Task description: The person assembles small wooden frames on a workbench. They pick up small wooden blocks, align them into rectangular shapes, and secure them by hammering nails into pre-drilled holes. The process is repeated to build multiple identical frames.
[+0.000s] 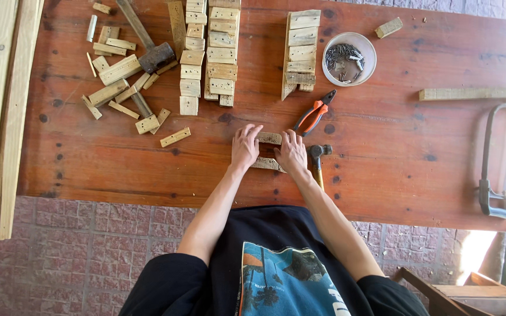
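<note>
My left hand (245, 146) and right hand (291, 152) lie flat, fingers spread, pressing small wood pieces (269, 138) together on the table (382, 152). The hammer (317, 158) lies just beside, untouched; stacked blocks (221, 47) wait well apart.

workbench (118, 158): reddish varnished wood, worn
blocks (221, 52): pale rough wood
pliers (313, 116): orange plastic grips
bowl (370, 50): white plastic

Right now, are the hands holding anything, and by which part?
Both hands, left and right, press flat on small pale wooden blocks on the reddish wooden table, covering their middles; nothing is lifted.
</note>
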